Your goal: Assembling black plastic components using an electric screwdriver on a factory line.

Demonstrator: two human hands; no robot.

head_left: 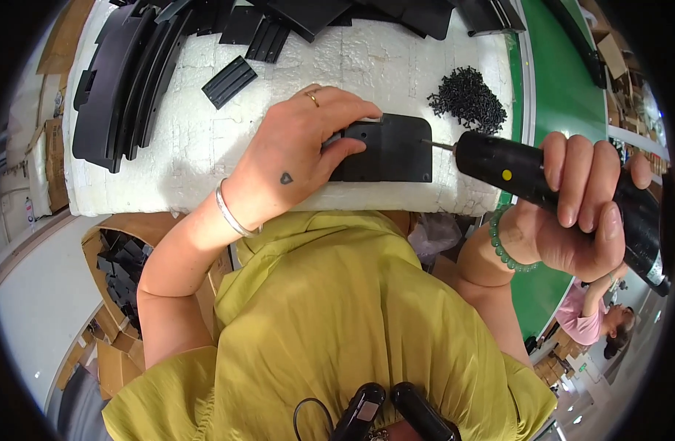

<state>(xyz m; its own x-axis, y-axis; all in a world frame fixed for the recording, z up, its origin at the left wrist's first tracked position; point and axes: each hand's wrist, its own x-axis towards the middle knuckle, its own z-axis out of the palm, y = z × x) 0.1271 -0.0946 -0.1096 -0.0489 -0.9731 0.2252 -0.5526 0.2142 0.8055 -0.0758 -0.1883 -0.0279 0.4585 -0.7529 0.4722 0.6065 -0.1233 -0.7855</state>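
My left hand (290, 147) is closed on a flat black plastic panel (400, 151), thumb and fingers gripping its left part. The panel lies on a white foam block (198, 140) near its front edge. In my right hand (583, 198) is a black electric screwdriver (499, 165) with a yellow dot on its side. Its thin bit points left, with the tip over the right end of the panel; whether the tip touches the panel I cannot tell. Behind the screwdriver lies a heap of small black screws (470, 99). What lies beneath my left palm is hidden.
A small ribbed black piece (229, 81) lies beyond my left hand. Long curved black parts (117, 88) stand at the left, and more black panels (301, 15) cover the back. A green surface (561, 95) runs along the right. A cardboard box (113, 228) holds black parts.
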